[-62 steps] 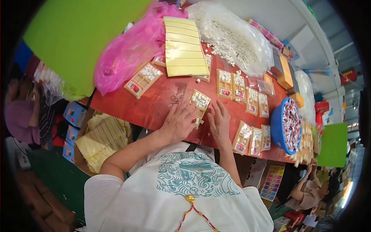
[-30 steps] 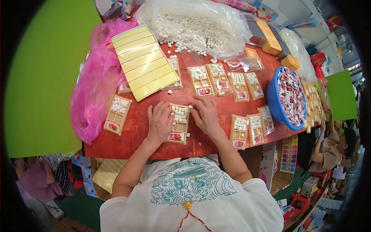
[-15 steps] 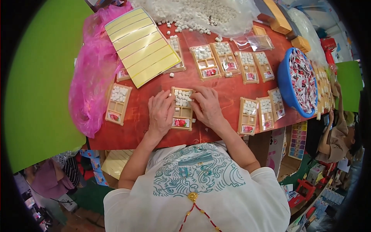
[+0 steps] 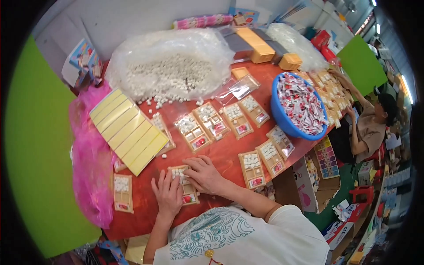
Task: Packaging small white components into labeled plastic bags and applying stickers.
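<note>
A small tan compartment tray lies on the red table between my hands, partly covered by them. White cubes fill its far section, and a small red packet sits in a near compartment. My left hand rests along the tray's left side, its fingers stretched apart. From the right, my right hand reaches over the far part; its spread fingers touch the cubes, and their tips are partly hidden. A similar filled tray lies further left. Beyond my hands, a loose white cube lies on the table.
Several filled trays stand behind and to the right. A yellow sheet stack and pink plastic bag lie left. Behind is a clear bag of cubes; a blue basin holds packets. Another person works at far right.
The view has swung to the right and up, so the table appears lower and further left. My right hand has shifted over the tray's far end; the left stays beside it.
</note>
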`<state>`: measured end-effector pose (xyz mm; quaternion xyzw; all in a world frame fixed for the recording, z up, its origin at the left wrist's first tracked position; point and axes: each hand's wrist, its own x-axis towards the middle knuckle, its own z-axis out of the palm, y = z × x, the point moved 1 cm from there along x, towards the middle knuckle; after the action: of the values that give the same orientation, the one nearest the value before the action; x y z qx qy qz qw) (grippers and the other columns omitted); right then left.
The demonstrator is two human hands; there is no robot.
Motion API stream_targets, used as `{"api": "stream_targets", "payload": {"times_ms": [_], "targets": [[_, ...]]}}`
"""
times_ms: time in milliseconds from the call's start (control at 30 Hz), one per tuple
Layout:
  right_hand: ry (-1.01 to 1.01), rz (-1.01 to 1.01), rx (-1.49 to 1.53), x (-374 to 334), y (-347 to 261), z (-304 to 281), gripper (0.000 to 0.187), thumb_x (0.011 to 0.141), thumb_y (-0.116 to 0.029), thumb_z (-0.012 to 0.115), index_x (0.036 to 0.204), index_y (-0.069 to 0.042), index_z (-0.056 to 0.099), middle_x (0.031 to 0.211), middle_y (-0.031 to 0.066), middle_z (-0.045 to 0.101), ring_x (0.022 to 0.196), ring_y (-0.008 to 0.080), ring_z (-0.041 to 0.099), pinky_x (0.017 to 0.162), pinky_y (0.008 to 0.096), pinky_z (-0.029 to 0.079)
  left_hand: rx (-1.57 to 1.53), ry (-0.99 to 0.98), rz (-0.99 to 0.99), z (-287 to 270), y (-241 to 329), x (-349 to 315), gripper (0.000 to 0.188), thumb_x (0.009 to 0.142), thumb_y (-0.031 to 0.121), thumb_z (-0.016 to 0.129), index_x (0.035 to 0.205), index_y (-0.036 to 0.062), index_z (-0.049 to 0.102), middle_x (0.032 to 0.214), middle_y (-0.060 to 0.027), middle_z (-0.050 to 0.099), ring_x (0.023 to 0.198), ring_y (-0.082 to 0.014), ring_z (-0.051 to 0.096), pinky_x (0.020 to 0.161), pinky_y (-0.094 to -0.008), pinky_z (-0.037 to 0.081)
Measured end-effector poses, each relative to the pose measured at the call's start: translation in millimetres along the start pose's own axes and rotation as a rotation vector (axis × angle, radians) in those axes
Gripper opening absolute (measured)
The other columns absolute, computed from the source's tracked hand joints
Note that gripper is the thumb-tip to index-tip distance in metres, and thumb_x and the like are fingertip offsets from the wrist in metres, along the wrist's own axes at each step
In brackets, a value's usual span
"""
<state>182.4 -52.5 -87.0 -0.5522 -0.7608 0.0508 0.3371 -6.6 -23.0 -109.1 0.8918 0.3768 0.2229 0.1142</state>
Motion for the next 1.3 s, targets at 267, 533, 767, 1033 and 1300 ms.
{"api": "stream_targets", "payload": {"times_ms": [267, 533, 767, 1033, 1300], "targets": [[0.379, 0.285, -0.09, 46, 118, -79, 0.026, 0.075, -0.006, 0.066, 0.1, -0.005, 0.06, 0.112, 0.0131, 0.061, 0.106, 0.0342, 0.054, 0.091, 0.0459, 0.04, -0.13, 0.043, -0.075, 0, -3, -6, 0.034, 0.085, 0.008, 0.058, 0.118, 0.0035, 0.058, 0.131, -0.0153, 0.052, 0.127, -0.034, 0.044, 0.108, -0.054, 0.022], [0.618, 1.119, -0.21, 61, 310, -126, 0.065, 0.076, -0.027, 0.069, 0.132, -0.004, 0.045, 0.135, 0.0204, 0.044, 0.123, 0.0391, 0.044, 0.099, 0.0521, 0.038, -0.193, 0.063, -0.13, 2, -4, -15, 0.036, 0.085, 0.007, 0.057, 0.12, 0.0011, 0.056, 0.128, -0.0159, 0.055, 0.125, -0.0348, 0.046, 0.106, -0.0545, 0.025], [0.533, 0.992, -0.611, 70, 322, -103, 0.054, 0.081, -0.032, 0.062, 0.127, -0.004, 0.051, 0.127, 0.0199, 0.051, 0.12, 0.0361, 0.048, 0.099, 0.05, 0.039, -0.186, 0.133, -0.198, -2, -6, -25, 0.035, 0.084, 0.006, 0.057, 0.118, 0.0025, 0.058, 0.13, -0.0169, 0.054, 0.124, -0.0367, 0.047, 0.106, -0.0525, 0.027], [0.085, 0.938, -0.647, 93, 347, -102, 0.034, 0.083, -0.029, 0.053, 0.106, -0.009, 0.068, 0.123, 0.0176, 0.056, 0.119, 0.0371, 0.048, 0.096, 0.0608, 0.033, -0.127, 0.08, -0.26, -6, -8, -23, 0.033, 0.086, 0.011, 0.057, 0.118, 0.0039, 0.059, 0.133, -0.0159, 0.051, 0.127, -0.035, 0.043, 0.106, -0.0542, 0.026], [0.044, 0.887, -0.451, 87, 380, -92, 0.031, 0.081, -0.028, 0.055, 0.103, -0.011, 0.069, 0.126, 0.0147, 0.054, 0.121, 0.0349, 0.046, 0.1, 0.0567, 0.029, -0.001, 0.067, -0.299, -4, -5, -9, 0.037, 0.086, 0.015, 0.058, 0.121, 0.0055, 0.057, 0.135, -0.0174, 0.047, 0.13, -0.0361, 0.039, 0.104, -0.0585, 0.025]]}}
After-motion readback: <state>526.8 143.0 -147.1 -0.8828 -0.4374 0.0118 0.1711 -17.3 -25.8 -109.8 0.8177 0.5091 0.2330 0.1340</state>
